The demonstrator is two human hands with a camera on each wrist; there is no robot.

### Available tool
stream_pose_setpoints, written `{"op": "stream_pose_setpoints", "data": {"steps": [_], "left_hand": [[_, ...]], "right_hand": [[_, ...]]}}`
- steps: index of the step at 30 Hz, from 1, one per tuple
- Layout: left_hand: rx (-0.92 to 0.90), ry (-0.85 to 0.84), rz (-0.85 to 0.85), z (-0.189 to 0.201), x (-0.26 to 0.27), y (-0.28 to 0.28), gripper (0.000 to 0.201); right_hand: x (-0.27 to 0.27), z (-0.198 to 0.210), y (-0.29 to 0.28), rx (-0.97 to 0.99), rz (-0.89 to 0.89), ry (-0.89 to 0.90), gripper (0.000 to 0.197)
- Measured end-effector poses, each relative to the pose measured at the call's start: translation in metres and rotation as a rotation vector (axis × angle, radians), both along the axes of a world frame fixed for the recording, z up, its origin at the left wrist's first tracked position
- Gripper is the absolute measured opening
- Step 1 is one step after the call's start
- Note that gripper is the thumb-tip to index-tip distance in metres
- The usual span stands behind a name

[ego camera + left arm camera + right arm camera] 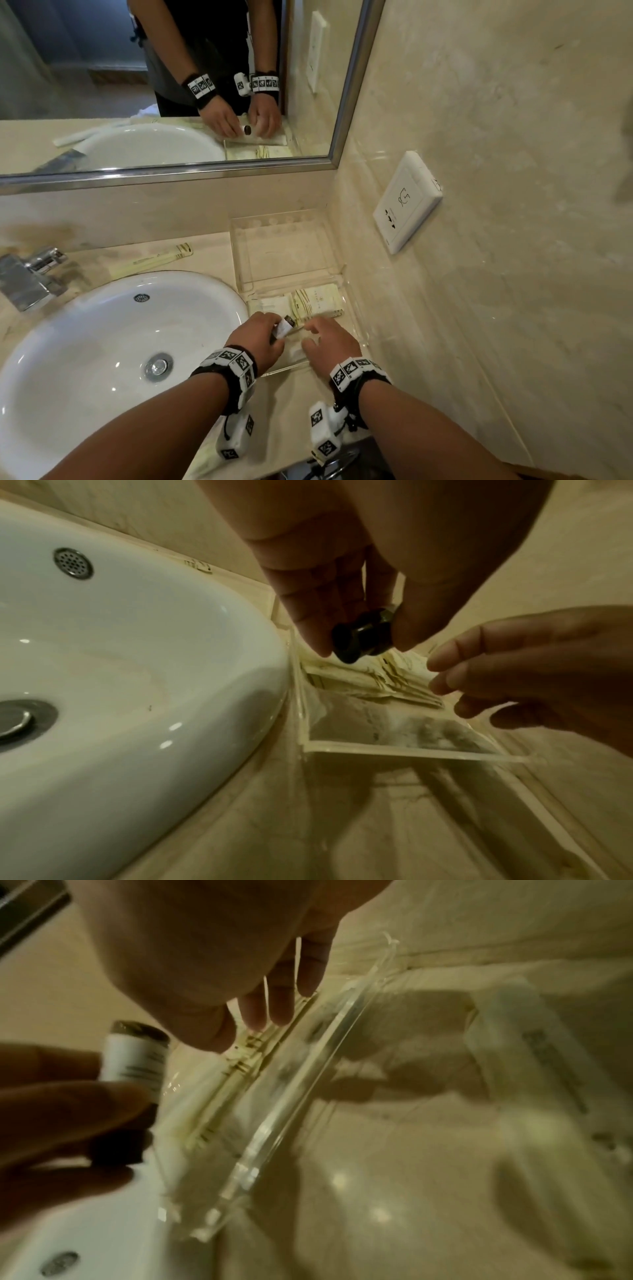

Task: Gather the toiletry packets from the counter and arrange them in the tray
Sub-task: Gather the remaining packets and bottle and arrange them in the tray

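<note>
Head view: left hand (258,334) pinches a small white bottle (284,328) with a dark cap, held over the near end of the clear tray (337,253). Right hand (330,342) sits just right of that grip, fingers loosely spread over the tray and holding nothing. Cream packets (317,301) lie in the tray just beyond both hands. One long packet (154,262) is still on the counter, well left of the grip, behind the sink (68,342).

Left wrist view: fingers (310,610) and thumb clamp the bottle (359,639), cap end facing the camera. Packets (377,683) lie directly under it inside the tray (411,753). Right hand (534,664) is just beside the grip, fingers relaxed.

Right wrist view: blurred. Right hand (219,969) has straight fingers reaching down to the packets (240,1064) at the tray wall (291,1096); contact unclear. Bottle (137,1058) sits in the left hand (58,1112), left of them.
</note>
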State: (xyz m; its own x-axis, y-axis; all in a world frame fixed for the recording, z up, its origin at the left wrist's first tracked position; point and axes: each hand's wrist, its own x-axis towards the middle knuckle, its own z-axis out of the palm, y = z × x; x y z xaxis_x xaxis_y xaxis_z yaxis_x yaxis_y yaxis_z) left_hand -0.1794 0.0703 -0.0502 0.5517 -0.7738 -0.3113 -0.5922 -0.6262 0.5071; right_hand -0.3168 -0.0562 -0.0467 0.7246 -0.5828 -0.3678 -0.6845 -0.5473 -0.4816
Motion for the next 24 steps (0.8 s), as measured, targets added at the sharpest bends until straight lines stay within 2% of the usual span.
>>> {"op": "stream_pose_setpoints", "data": {"steps": [2,5,8,11,13,17,19,21,24], "left_hand": [[-0.025,0.042,0.024,0.003,-0.007,-0.008,0.039],[-0.040,0.088,0.058,0.010,-0.016,-0.021,0.053],[-0.041,0.103,0.043,0.015,-0.021,-0.028,0.051],[-0.025,0.140,0.037,0.016,-0.024,-0.034,0.051],[-0.014,0.135,0.020,0.015,-0.026,-0.036,0.057],[-0.074,0.151,-0.052,0.017,-0.028,-0.038,0.057],[-0.071,0.078,-0.129,0.014,-0.026,-0.039,0.064],[-0.062,-0.018,-0.215,0.011,-0.023,-0.042,0.062],[-0.009,-0.119,-0.352,0.010,-0.017,-0.048,0.059]], "right_hand": [[0.003,0.002,0.003,0.154,-0.148,-0.063,0.024],[0.006,-0.001,0.005,0.265,-0.256,-0.157,0.015],[0.006,-0.002,0.005,0.338,-0.348,-0.247,0.015],[0.008,0.001,0.006,0.341,-0.395,-0.276,0.028],[0.009,0.001,0.005,0.310,-0.401,-0.246,0.031],[0.011,0.009,-0.009,0.108,-0.384,-0.136,0.023],[0.011,0.017,-0.023,0.039,-0.403,-0.101,0.018],[0.012,0.022,-0.038,-0.015,-0.424,-0.069,0.013],[0.018,0.021,-0.054,-0.082,-0.433,-0.033,0.016]]}}
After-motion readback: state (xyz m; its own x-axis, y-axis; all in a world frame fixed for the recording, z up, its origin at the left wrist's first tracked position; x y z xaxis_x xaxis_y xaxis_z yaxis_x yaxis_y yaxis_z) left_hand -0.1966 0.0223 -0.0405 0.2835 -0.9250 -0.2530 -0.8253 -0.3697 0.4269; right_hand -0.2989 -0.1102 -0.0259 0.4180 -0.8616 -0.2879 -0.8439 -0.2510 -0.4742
